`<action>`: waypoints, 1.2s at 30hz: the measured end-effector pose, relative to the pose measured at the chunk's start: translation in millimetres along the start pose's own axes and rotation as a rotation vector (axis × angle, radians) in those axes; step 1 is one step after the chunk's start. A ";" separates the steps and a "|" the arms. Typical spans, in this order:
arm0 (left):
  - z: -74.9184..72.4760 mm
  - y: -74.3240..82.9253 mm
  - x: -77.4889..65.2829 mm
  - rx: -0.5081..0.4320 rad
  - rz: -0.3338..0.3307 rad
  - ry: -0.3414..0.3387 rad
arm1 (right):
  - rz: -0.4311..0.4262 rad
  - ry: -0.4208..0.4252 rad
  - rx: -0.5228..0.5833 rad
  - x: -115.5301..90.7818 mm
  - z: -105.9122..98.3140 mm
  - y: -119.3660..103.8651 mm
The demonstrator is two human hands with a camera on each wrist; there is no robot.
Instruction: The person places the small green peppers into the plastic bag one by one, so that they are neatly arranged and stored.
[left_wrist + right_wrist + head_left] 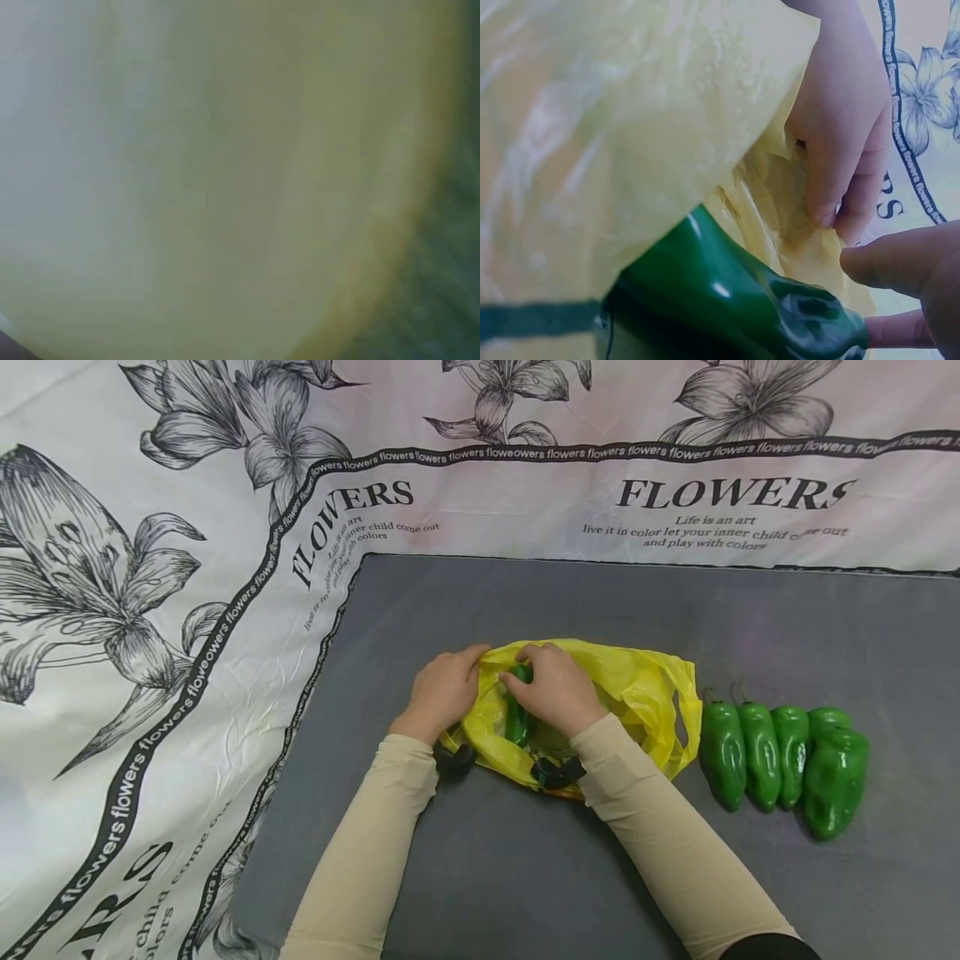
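Pinching the yellow bag [637, 681] at its edge, your left hand [442, 689] has thumb and fingers closed on the plastic. Your right hand [558, 687] is loosely spread at the bag's mouth: thumb and finger stand apart, both nearly straight, and one finger touches the end of the green pepper [519, 718]. That pepper lies inside the bag, partly covered by plastic. Five more peppers [762, 756] sit together just beside the bag, on your right.

left wrist view badly blurred, bagged green pepper [518, 720] partly hidden by right hand [558, 687]
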State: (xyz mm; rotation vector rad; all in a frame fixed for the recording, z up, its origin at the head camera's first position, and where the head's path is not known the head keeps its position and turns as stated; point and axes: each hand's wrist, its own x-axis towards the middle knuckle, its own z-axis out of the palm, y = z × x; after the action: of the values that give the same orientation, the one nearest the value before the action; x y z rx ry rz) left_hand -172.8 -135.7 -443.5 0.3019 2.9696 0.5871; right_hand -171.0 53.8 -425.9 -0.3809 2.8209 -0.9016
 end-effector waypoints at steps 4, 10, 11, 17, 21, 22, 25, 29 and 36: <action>-1.0 0.2 -1.6 0.003 -0.002 -0.012 | 0.009 0.000 -0.001 -2.5 -1.3 0.3; 0.5 -2.2 -0.8 -0.007 0.000 0.002 | 0.004 0.017 -0.031 -5.8 -1.9 0.3; 0.7 -3.0 -0.5 -0.003 0.000 0.004 | 0.004 0.019 -0.036 -6.2 -2.0 0.0; 0.0 -2.4 -0.2 -0.004 -0.002 0.000 | 0.021 0.024 -0.050 -10.1 -4.9 -0.7; -0.7 0.3 -0.6 -0.008 0.001 0.002 | 0.027 0.030 -0.055 -13.3 -8.3 0.2; -1.0 0.4 -1.0 -0.004 0.002 0.004 | 0.027 0.032 -0.054 -14.2 -8.9 -0.1; -1.4 0.6 -1.7 -0.002 0.004 0.008 | 0.028 0.039 -0.055 -17.4 -11.4 -1.4; -1.2 0.5 -1.9 -0.006 0.009 0.006 | 0.030 0.050 -0.061 -21.6 -14.6 -1.9; 0.5 0.8 -2.3 0.002 0.009 0.017 | 0.024 0.057 -0.077 -27.1 -19.0 -0.1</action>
State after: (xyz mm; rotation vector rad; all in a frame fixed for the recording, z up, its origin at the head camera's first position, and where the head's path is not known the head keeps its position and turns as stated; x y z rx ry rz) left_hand -170.4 -135.2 -443.5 0.3118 2.9870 0.5912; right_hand -149.4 71.9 -408.6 -0.3354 2.9125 -0.8141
